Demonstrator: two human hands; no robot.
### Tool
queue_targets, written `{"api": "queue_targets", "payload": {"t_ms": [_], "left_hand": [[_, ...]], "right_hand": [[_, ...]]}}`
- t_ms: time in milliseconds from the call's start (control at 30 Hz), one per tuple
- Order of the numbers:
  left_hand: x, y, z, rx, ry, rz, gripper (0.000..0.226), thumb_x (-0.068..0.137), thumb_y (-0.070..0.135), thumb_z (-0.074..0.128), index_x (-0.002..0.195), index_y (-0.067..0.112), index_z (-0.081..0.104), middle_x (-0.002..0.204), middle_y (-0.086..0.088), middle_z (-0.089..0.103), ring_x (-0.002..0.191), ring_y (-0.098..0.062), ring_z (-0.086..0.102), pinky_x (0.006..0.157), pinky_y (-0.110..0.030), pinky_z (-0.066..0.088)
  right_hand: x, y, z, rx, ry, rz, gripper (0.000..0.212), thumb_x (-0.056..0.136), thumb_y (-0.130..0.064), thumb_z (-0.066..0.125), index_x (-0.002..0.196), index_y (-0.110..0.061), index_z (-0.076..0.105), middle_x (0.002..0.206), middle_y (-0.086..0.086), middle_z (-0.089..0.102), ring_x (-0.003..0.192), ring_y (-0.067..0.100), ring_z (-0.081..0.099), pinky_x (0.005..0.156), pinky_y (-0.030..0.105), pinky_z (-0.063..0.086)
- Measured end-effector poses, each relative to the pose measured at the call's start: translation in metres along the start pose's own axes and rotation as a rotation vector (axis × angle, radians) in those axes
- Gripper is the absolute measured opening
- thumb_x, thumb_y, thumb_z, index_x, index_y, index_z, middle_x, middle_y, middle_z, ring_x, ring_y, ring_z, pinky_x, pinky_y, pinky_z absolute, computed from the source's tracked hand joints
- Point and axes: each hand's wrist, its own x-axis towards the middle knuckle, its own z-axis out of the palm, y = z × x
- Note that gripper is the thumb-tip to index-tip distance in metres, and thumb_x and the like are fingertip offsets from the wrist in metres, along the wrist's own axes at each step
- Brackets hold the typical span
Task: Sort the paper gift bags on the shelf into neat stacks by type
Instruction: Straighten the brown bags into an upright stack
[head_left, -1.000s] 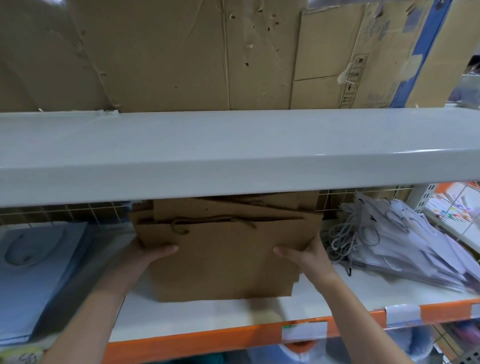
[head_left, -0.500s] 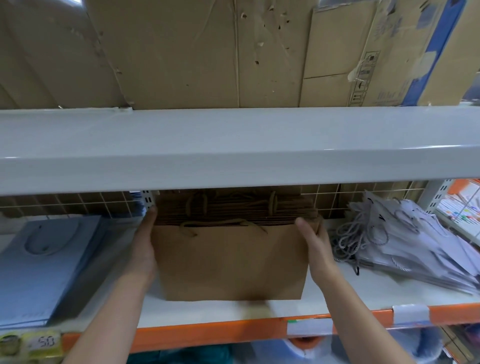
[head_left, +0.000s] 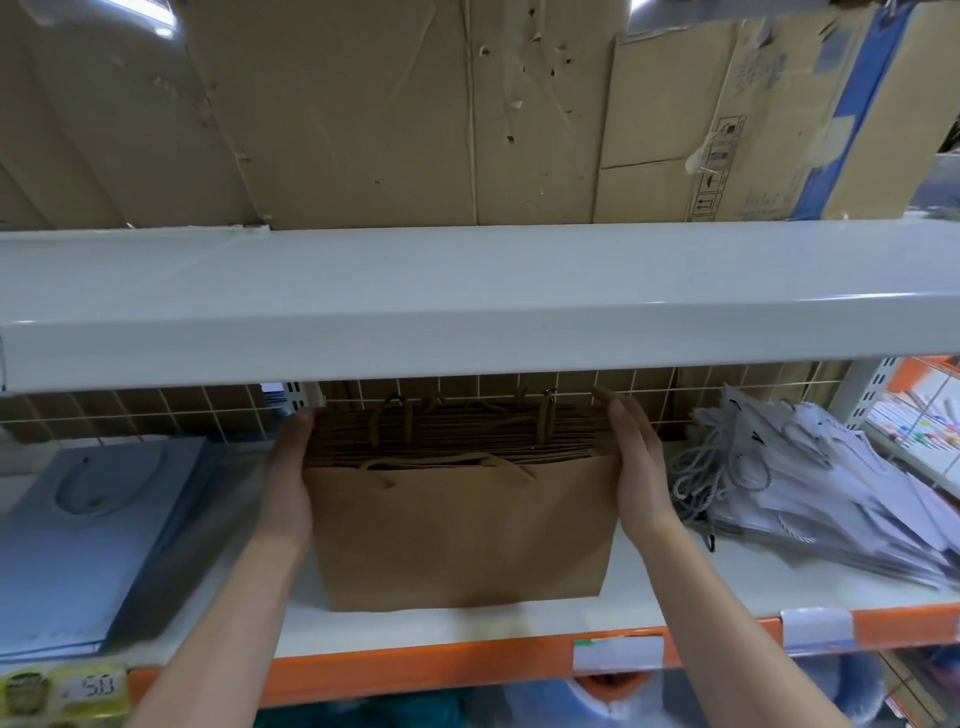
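Only the person's two forearms and hands show, rising from the bottom edge. Both arms are bare up to the edge of the frame, with no sleeve or cuff in view. The left hand (head_left: 289, 480) and the right hand (head_left: 638, 475) carry no glove, ring, watch or bracelet

Soft, even indoor light fills the frame, moderately bright with a cool cast. A small glare patch sits at the top left edge, and a thin bright highlight runs along the front lip of the upper shelf (head_left: 467, 312) toward the right. Beneath that shelf the recess is dimmer, and the brown bags (head_left: 462, 519) throw a faint shadow onto the lower shelf (head_left: 675, 587). Wide-angle distortion bows the shelf edges near the sides. The lower left and bottom corners are smeared and out of focus; the centre is fairly sharp.
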Motion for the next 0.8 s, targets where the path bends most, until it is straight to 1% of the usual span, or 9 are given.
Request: {"api": "queue_targets", "payload": {"t_ms": [100,167,233,300,367,467,567,667,800], "left_hand": [[-0.007,-0.015,-0.003,0.136,-0.006,-0.071,0.097,0.055,0.091,0.052,0.128,0.027,0.056,0.126,-0.002,0.061,0.118,-0.025,0.055,0.106,-0.049,0.038],[-0.012,-0.026,-0.004,0.169,0.012,-0.138,0.083,0.073,0.072,0.054,0.135,0.018,0.048,0.126,-0.004,0.055,0.122,-0.028,0.05,0.109,-0.045,0.033],[-0.015,-0.039,-0.008,0.203,0.002,-0.226,0.064,0.087,0.046,0.056,0.137,0.01,0.044,0.129,-0.011,0.054,0.123,-0.031,0.049,0.107,-0.044,0.034],[-0.021,-0.051,-0.012,0.276,-0.02,-0.29,0.06,0.086,0.031,0.064,0.137,0.006,0.045,0.134,-0.014,0.053,0.123,-0.032,0.049,0.105,-0.043,0.035],[-0.024,-0.058,-0.017,0.325,-0.055,-0.352,0.064,0.081,0.024,0.073,0.137,0.006,0.046,0.133,-0.012,0.054,0.12,-0.031,0.05,0.103,-0.039,0.035],[-0.03,-0.067,-0.022,0.376,-0.135,-0.443,0.088,0.056,0.038,0.089,0.131,0.013,0.05,0.124,-0.008,0.059,0.107,-0.025,0.053,0.099,-0.037,0.038],[-0.029,-0.076,-0.024,0.391,-0.107,-0.414,0.077,0.068,0.026,0.084,0.134,0.009,0.05,0.118,-0.006,0.06,0.101,-0.021,0.053,0.095,-0.035,0.041],[-0.029,-0.072,-0.022,0.364,-0.059,-0.35,0.067,0.072,0.024,0.082,0.13,0.017,0.049,0.11,0.0,0.058,0.1,-0.02,0.052,0.092,-0.033,0.041],[-0.021,-0.063,-0.031,0.373,0.048,-0.356,0.058,0.07,0.033,0.084,0.116,0.024,0.049,0.106,-0.003,0.06,0.096,-0.023,0.054,0.09,-0.035,0.043]], "right_hand": [[-0.014,0.015,0.001,0.022,0.039,0.137,0.079,0.065,-0.065,0.052,0.132,-0.024,0.047,0.122,-0.005,0.054,0.113,0.013,0.049,0.101,0.03,0.034],[-0.023,0.027,-0.002,0.033,0.03,0.244,0.082,0.054,-0.068,0.06,0.123,-0.026,0.047,0.118,-0.004,0.054,0.11,0.014,0.05,0.101,0.033,0.036],[-0.031,0.044,-0.009,0.007,-0.028,0.319,0.098,0.037,-0.078,0.073,0.118,-0.03,0.05,0.116,-0.004,0.061,0.11,0.017,0.057,0.101,0.037,0.042],[-0.04,0.057,-0.015,0.0,-0.124,0.377,0.112,0.028,-0.076,0.081,0.123,-0.026,0.052,0.116,-0.002,0.067,0.109,0.016,0.063,0.093,0.032,0.05],[-0.047,0.067,-0.02,-0.037,-0.201,0.407,0.117,0.029,-0.068,0.086,0.13,-0.023,0.049,0.115,-0.005,0.068,0.103,0.009,0.066,0.081,0.021,0.053],[-0.049,0.072,-0.022,-0.128,-0.286,0.445,0.111,0.036,-0.058,0.09,0.133,-0.026,0.045,0.114,-0.009,0.068,0.101,0.003,0.065,0.077,0.017,0.052],[-0.047,0.074,-0.021,-0.135,-0.272,0.49,0.093,0.052,-0.042,0.09,0.132,-0.028,0.045,0.114,-0.009,0.069,0.102,0.006,0.065,0.08,0.02,0.051],[-0.044,0.073,-0.01,-0.115,-0.193,0.501,0.074,0.064,-0.031,0.087,0.128,-0.025,0.051,0.11,-0.006,0.071,0.097,0.01,0.068,0.078,0.021,0.054],[-0.039,0.074,0.017,-0.267,-0.163,0.573,0.086,0.053,-0.059,0.083,0.125,-0.026,0.051,0.112,-0.005,0.066,0.1,0.017,0.064,0.09,0.036,0.053]]}}
